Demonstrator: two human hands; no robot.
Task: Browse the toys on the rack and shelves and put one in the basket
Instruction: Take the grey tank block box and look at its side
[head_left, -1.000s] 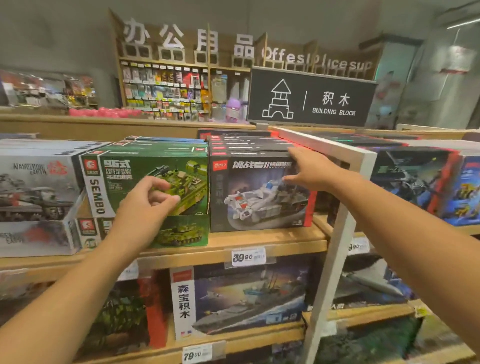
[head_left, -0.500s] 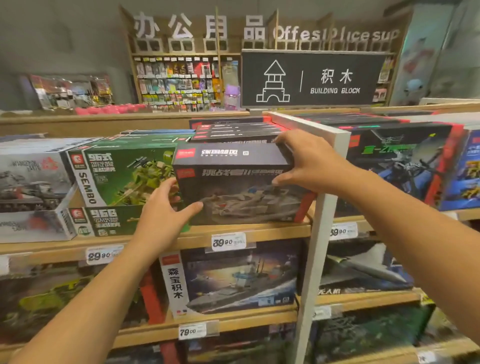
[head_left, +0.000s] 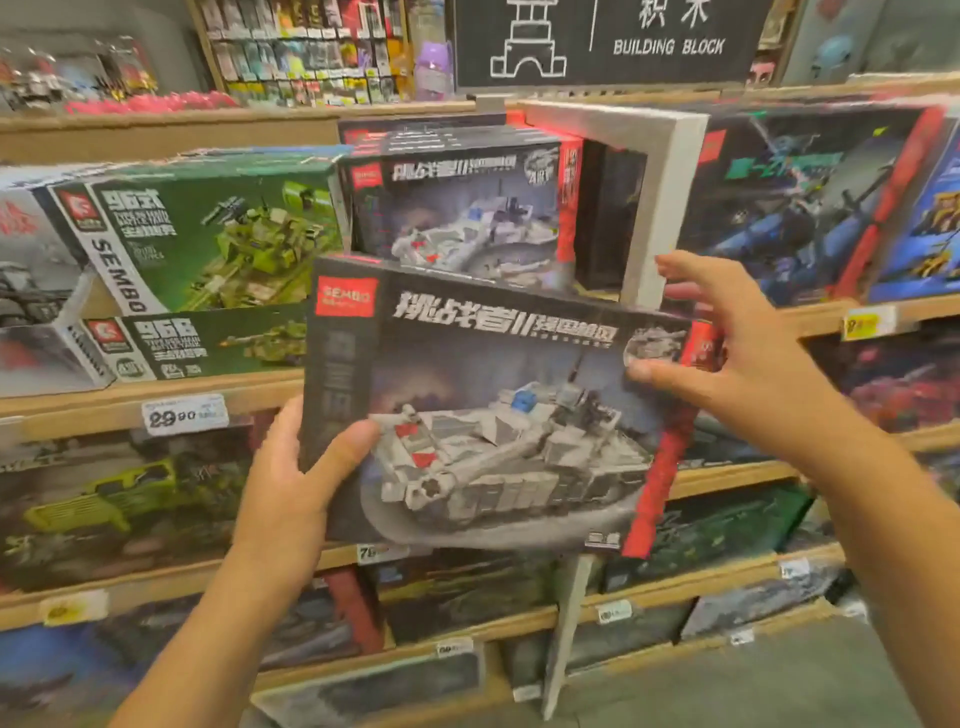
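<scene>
Gripping the lower left corner of a dark tank box (head_left: 498, 410), the left hand (head_left: 291, 488) is seen with its thumb laid across the box front and the fingers hidden behind it. The box is held up in front of the shelves, clear of them, tilted slightly, front face toward the camera, with a grey block tank printed on it and a red stripe down its right edge. The right hand (head_left: 727, 353) is placed at the box's upper right corner, fingers spread and fairly straight, thumb tip touching the front near the red stripe; a firm grip is not shown.

On the top shelf (head_left: 78, 410), an identical tank box (head_left: 462, 218) is stood at the front edge, just beside a white upright post (head_left: 660, 208). Left of it, two green tank boxes (head_left: 208, 244) are stacked, the smaller beneath. A price tag (head_left: 184, 413) reading 29.90 is fixed to the shelf edge below them. Right of the post, a blue robot box (head_left: 800, 208) is stood. Lower shelves are filled with more boxes, blurred. A black sign (head_left: 613, 41) reading BUILDING BLOCK is mounted above.
</scene>
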